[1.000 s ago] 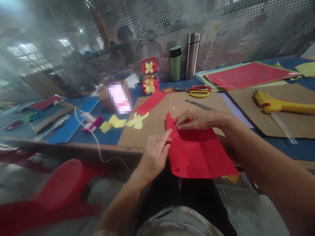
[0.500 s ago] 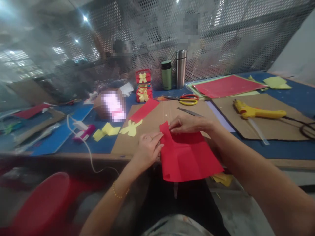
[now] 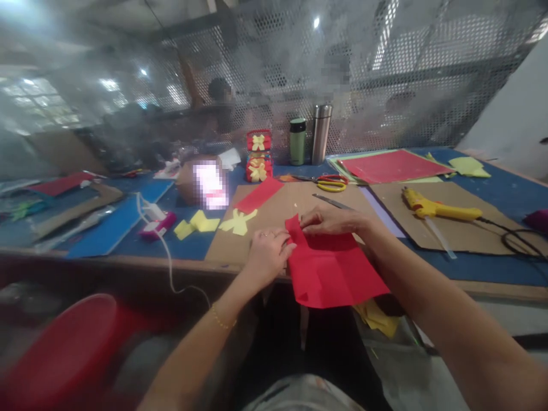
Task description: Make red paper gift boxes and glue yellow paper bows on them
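A creased sheet of red paper (image 3: 334,271) hangs over the table's front edge, its left side folded up. My left hand (image 3: 270,251) is closed on the folded left edge, fingers pressed against it. At the top edge, my right hand (image 3: 327,221) pinches the sheet beside the fold; its fingertips are partly hidden. Beneath lies a cardboard sheet (image 3: 226,245). A red strip (image 3: 259,195) and a yellow paper bow shape (image 3: 238,221) rest on it, left of my hands. Just beyond my right hand is a dark metal blade (image 3: 329,201).
Scissors (image 3: 331,182) lie behind my hands. A yellow glue gun (image 3: 445,210) rests on cardboard at right. A green flask (image 3: 297,141) and a steel flask (image 3: 322,136) stand at the back beside small red boxes (image 3: 259,157). A white cable (image 3: 170,268) hangs off the front edge.
The camera view has shifted, so the table's things appear slightly lower and mostly further right. Both hands keep their hold on the red paper at the folded edge.
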Available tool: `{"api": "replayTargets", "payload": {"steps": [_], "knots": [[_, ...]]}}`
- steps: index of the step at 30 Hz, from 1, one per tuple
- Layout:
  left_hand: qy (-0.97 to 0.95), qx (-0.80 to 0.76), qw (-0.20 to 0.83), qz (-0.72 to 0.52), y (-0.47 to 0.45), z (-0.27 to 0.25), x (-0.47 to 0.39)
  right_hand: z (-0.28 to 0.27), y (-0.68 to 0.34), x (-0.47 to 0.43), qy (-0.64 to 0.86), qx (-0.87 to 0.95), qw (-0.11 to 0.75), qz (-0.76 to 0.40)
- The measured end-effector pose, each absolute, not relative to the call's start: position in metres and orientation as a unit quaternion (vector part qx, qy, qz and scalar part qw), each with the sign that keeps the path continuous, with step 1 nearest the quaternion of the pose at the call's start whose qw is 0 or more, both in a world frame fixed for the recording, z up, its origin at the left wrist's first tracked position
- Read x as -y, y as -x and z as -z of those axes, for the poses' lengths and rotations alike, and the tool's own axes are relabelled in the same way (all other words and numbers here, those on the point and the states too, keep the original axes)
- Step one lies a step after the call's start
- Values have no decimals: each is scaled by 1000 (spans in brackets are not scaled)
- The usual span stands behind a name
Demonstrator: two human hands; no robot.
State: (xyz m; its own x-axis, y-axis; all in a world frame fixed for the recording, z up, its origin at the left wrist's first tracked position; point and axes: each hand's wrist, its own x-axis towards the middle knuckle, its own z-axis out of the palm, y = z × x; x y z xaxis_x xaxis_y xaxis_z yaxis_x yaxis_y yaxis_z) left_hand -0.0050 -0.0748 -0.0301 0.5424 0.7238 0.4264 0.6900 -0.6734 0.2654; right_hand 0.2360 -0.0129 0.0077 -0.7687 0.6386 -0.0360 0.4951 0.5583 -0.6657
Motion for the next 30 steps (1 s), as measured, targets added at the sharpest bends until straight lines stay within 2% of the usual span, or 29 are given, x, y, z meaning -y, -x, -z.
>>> {"api": "replayTargets", "payload": {"steps": [5,10,13,23,30], "knots": [[-878,-437,31,-194,-15,9,56,-4,-232,13,334,871,115,-342],[-821,-480,229,-207,-26,3,41,3,-227,12,366,858,141,-331],[-794,-492,282,-219,-27,5,37,3,-224,14,360,860,145,-330],[-777,-489,298,-262,-23,11,36,-1,-230,13,350,849,121,-376],[-783,-463,299,-289,-26,3,46,-11,-236,27,393,840,195,-319]]}}
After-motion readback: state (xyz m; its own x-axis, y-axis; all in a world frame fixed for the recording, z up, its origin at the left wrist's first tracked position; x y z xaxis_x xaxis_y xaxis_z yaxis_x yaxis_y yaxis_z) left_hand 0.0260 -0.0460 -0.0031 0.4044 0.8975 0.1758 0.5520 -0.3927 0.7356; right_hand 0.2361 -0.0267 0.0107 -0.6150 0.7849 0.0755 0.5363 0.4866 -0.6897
